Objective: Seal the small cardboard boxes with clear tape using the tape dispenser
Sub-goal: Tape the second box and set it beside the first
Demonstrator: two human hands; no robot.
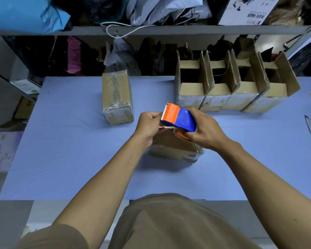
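**Blue desk, tape dispenser held over a box**

Blue cloth is covering the desk (65,159), leaving open room left and near. The tape dispenser (179,117) is pointing its toothed orange end up-left, above the small box (172,150). The right hand (205,130) is gripping its body; the left hand (149,125) is pinching the clear tape (166,128). A sealed box (117,97) is lying behind.

right hand (206,131) grips dispenser (180,117) above box (174,149) | left hand (149,125) pinches tape (164,128) at its 9 o'clock | taped box (117,97) at 11 | open boxes (235,87) at 1
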